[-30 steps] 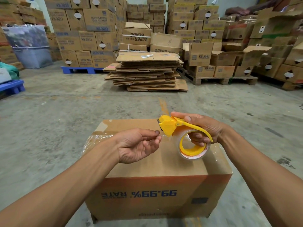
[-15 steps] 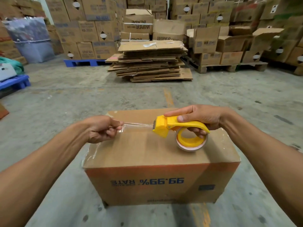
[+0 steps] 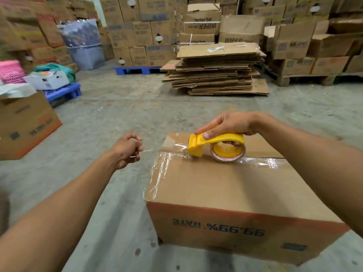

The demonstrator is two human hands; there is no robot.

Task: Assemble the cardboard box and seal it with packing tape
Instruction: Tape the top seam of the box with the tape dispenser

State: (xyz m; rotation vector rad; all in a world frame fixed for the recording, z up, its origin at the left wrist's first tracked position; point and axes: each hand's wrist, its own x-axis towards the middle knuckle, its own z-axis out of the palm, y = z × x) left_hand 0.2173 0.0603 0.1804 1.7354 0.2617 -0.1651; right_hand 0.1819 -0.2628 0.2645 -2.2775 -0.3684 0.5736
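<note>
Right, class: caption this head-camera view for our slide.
Right hand presses yellow tape dispenser onto cardboard box; left hand pinches the tape's free end.

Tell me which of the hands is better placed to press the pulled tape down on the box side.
Left. The left hand pinches the free tape end beside the box; the right hand grips the yellow dispenser on top.

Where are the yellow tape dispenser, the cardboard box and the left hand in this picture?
yellow tape dispenser (image 3: 220, 139), head view, on its curved yellow handle.
cardboard box (image 3: 222, 185), head view, on the bare top panel nearest the camera.
left hand (image 3: 127, 150), head view, on the back of the hand.
</note>
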